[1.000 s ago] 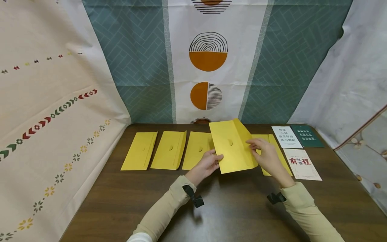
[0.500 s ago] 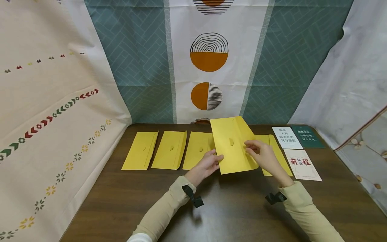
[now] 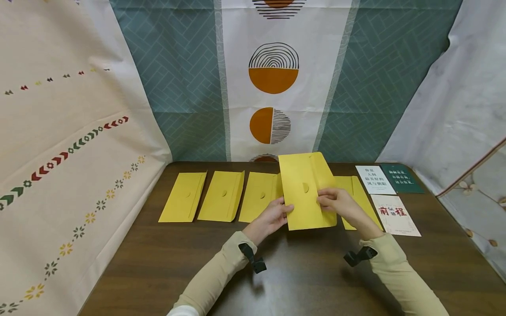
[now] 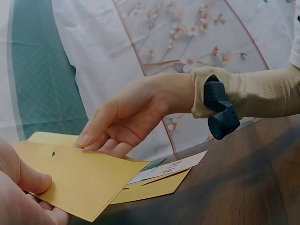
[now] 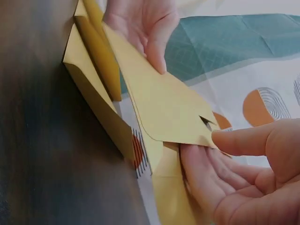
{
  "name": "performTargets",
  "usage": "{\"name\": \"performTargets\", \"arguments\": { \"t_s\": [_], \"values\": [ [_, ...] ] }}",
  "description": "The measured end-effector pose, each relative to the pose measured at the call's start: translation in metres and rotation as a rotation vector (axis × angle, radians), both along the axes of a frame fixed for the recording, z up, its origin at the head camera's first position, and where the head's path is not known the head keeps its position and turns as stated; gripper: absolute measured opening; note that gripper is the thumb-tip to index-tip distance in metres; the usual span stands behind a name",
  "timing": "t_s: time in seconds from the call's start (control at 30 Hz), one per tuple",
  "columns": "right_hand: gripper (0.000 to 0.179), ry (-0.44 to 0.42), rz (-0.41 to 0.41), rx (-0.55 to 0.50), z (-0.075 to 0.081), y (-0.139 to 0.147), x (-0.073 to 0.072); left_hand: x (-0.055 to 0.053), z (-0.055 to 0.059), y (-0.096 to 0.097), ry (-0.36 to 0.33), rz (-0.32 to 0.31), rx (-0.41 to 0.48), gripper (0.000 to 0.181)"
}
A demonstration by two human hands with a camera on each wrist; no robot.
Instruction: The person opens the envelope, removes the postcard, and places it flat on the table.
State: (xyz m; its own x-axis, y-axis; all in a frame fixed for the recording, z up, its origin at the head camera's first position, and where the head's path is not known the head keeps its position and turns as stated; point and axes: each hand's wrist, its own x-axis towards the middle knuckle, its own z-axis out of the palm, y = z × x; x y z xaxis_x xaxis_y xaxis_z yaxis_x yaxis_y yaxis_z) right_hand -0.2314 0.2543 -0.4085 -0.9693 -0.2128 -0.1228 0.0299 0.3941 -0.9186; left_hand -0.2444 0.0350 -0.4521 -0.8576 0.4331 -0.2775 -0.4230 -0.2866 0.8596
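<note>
Plainly, the lifted yellow envelope (image 3: 301,210) is between the left hand (image 3: 272,219) and right hand (image 3: 343,205), above the table (image 3: 300,274), long axis running near to far, flap (image 3: 323,172) rightward; the left hand grips its left edge, while the right hand, nearer the flap, pinches the opening's edge; three envelopes (image 3: 221,197) lie leftward, another envelope (image 3: 357,190) rightward beside cards (image 3: 397,224)
</note>
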Motion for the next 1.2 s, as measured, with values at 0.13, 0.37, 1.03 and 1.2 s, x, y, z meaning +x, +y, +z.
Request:
{"name": "performTargets", "arguments": {
  "t_s": [0.13, 0.37, 1.03, 1.2],
  "values": [
    [0.046, -0.049, -0.020, -0.029, -0.0011, 0.0002, -0.0010, 0.0005, 0.0009, 0.0001, 0.000, -0.005, 0.008, 0.038],
    [0.043, -0.017, -0.128, 0.010, 0.0000, -0.0027, 0.0008, 0.0007, 0.0039, 0.0010, -0.018, -0.013, 0.052, 0.038],
    [0.047, -0.019, -0.229, 0.002, 0.0038, -0.0023, 0.0066, 0.0020, -0.0026, -0.0029, -0.029, -0.019, 0.046, 0.035],
    [0.049, -0.036, -0.234, 0.004, 0.0056, -0.0007, 0.0065, 0.0031, -0.0033, -0.0034, -0.031, -0.012, 0.035, 0.035]
  ]
}}
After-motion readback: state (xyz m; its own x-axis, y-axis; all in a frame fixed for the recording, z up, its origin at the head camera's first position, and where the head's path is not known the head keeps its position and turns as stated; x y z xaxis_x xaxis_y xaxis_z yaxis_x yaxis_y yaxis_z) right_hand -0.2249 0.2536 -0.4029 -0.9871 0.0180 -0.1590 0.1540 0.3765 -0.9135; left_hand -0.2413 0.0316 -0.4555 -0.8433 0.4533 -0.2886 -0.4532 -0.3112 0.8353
